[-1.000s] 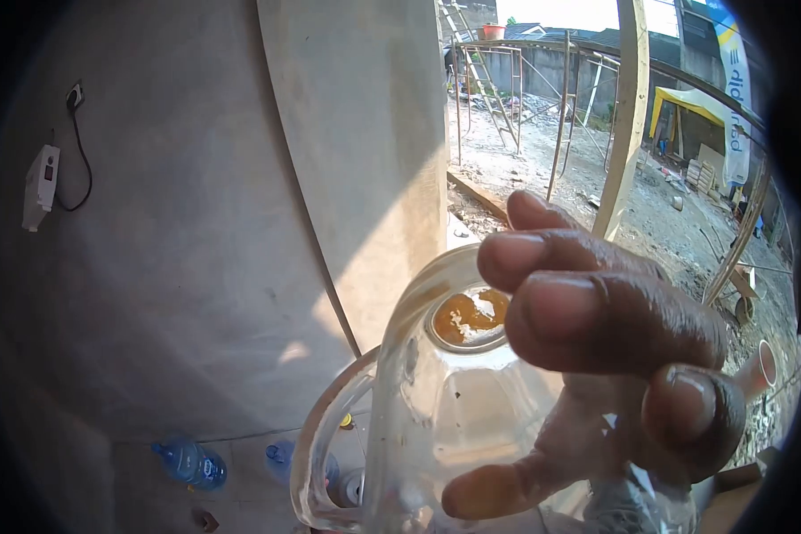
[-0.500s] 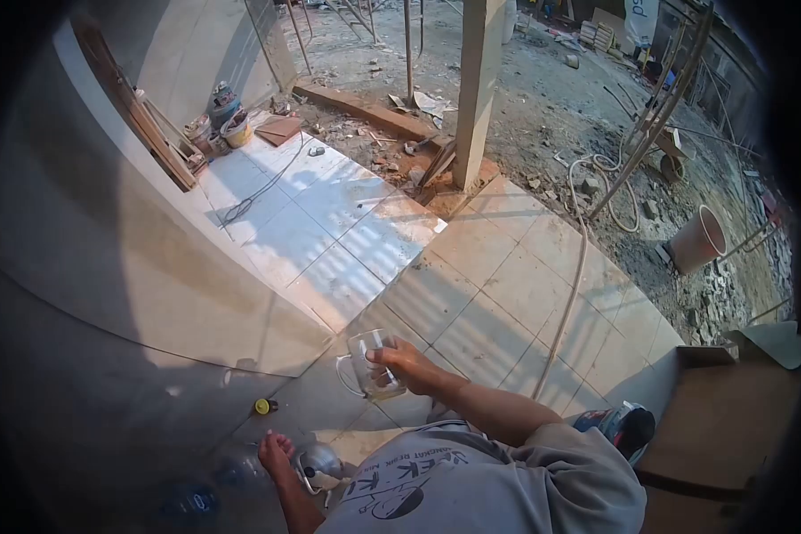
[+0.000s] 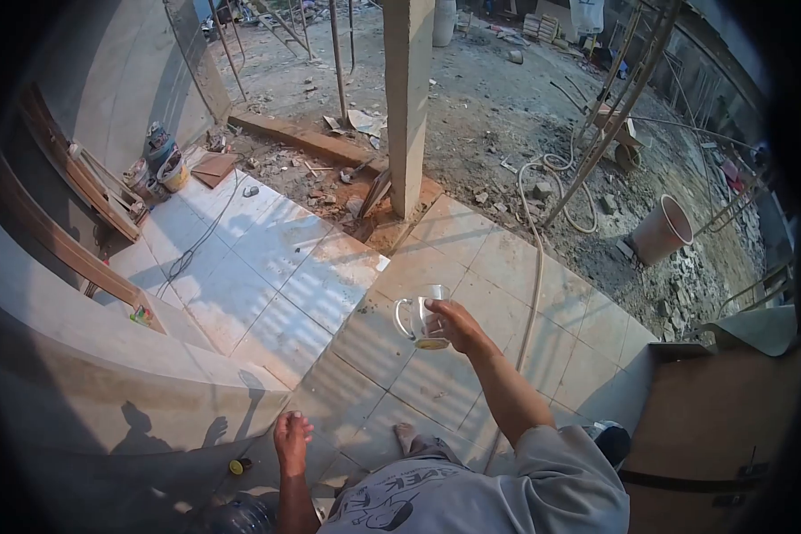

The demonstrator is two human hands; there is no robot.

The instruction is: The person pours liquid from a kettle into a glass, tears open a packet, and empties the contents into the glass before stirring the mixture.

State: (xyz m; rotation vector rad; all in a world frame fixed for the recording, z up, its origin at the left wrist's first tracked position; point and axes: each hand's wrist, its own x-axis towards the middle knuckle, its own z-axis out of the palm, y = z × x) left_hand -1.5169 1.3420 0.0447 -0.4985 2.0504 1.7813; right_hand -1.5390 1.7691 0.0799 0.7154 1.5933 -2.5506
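A clear glass mug (image 3: 421, 322) is held in my right hand (image 3: 454, 326), out in front of me above the tiled floor. Its handle points to the left, and a little yellowish liquid shows at the bottom. My left hand (image 3: 292, 440) is raised at the lower left near the wall corner, its fingers loosely bent and apart, with nothing visible in it. Below it to the left lies a small yellow-topped item (image 3: 237, 466). Part of a clear plastic bottle (image 3: 240, 514) shows at the bottom edge.
A hose (image 3: 532, 311) runs across the floor tiles (image 3: 445, 378). A concrete post (image 3: 407, 116) rises from the tile edge. Rubble ground lies beyond, with a bucket (image 3: 663, 230). A brown board (image 3: 694, 427) stands at right; a cable (image 3: 191, 254) lies on the left tiles.
My right hand has carried the mug forward and to the right. My left hand has risen, and the metal kettle that was beside it has gone out of sight. The view has turned rightward.
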